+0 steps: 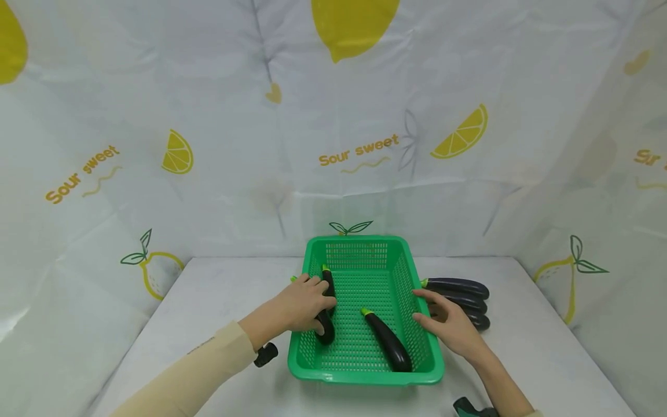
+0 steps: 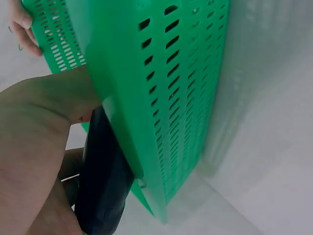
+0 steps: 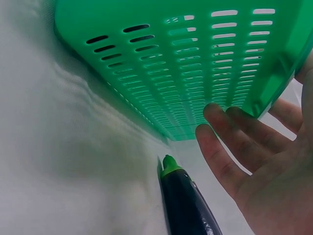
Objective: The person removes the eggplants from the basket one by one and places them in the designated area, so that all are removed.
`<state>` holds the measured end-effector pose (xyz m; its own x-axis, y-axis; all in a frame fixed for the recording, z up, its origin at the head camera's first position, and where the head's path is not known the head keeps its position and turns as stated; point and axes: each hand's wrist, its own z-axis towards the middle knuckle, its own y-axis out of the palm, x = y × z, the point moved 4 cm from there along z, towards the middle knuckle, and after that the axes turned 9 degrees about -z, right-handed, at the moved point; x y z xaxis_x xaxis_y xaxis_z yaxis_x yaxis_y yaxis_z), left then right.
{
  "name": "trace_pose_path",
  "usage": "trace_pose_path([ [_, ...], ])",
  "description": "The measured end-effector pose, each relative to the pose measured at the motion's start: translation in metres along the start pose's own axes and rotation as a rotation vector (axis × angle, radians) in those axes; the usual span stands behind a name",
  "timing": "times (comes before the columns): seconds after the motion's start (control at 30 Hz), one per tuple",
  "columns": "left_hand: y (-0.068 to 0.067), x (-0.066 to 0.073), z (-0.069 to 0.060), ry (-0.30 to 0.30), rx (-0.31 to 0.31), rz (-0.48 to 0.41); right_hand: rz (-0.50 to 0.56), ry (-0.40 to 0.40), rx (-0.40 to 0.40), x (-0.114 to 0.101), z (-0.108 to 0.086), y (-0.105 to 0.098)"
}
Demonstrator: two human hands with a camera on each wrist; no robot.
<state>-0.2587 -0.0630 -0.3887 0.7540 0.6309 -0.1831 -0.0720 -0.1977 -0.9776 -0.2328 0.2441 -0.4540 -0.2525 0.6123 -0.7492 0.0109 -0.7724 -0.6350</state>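
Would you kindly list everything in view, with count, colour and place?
Table: 1, white, lower head view
Basket: 1, green, on the table
Loose eggplants: 2, dark purple, inside the basket
Held eggplant: 1, dark purple, across the left rim
Grouped eggplants: 3 visible, dark purple, right of the basket
Lemon-print sheeting: count unclear, white and yellow, behind and beside
Dark devices: 2, black or black-green, by the wrists
Sleeves: 2, beige, forearms
Left hand: 1, bare, left rim
Right hand: 1, bare, right rim

A curtained-off booth, in what building cannot be told: white sheeting [image 1: 234,145] printed with lemons [image 1: 356,26] and "Sour sweet" hangs behind the basket [image 1: 365,378] and to both sides of it, walling in the white bench [image 1: 537,347] under it
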Motion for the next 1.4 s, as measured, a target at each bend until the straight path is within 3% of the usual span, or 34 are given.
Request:
trace_pose_path([
  [0.47, -0.018, -0.024, -0.020, -0.067, 0.152, 0.020, 0.010, 0.005, -0.008, 0.000, -0.001, 0.000],
  [0.7, -0.022, -0.042, -0.037, -0.095, 0.232, -0.045, 0.017, 0.000, -0.005, -0.001, 0.000, -0.001],
  [0.93, -0.017, -0.065, -0.055, -0.132, 0.344, -0.140, 0.012, 0.010, -0.007, -0.001, -0.001, 0.001],
  [1.17, -0.006, -0.090, -0.070, -0.214, 0.387, -0.287, 0.013, 0.007, -0.006, 0.001, -0.001, 0.001],
  [1.4, 0.016, -0.110, -0.081, -0.308, 0.401, -0.431, 0.020, 0.000, -0.003, 0.000, -0.001, 0.001],
])
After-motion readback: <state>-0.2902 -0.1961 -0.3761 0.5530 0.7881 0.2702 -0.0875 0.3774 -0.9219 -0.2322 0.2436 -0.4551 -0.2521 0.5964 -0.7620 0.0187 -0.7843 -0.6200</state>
